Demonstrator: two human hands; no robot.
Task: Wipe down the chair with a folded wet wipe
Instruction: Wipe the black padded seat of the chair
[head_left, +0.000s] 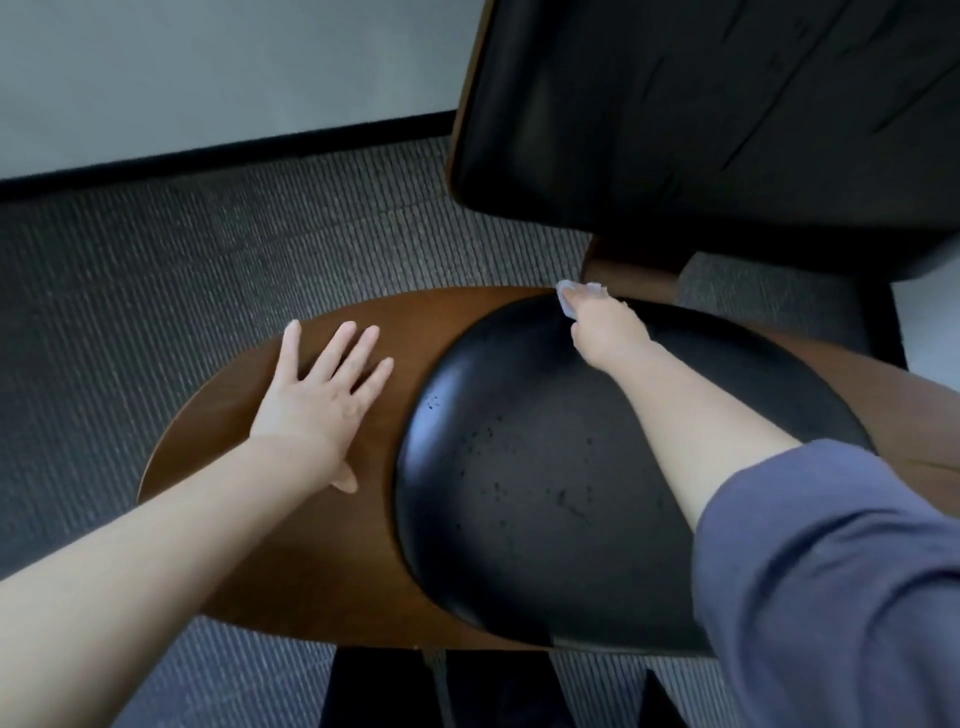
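Observation:
The chair has a brown wooden seat (249, 519) with a round black cushion (545, 478) and a black backrest (727, 119) standing behind it. My left hand (322, 395) lies flat on the wooden seat left of the cushion, fingers spread and straight. My right hand (605, 327) reaches to the back edge of the cushion and grips a small folded white wet wipe (569, 296), pressing it where cushion and wood meet. Only the wipe's edges show past my fingers. Small pale specks dot the cushion's middle.
Grey ribbed carpet (182, 270) surrounds the chair. A white wall with a black skirting board (223, 150) runs along the back left. A brown wooden post (631, 275) joins seat and backrest. Dark chair legs show below the seat's front edge.

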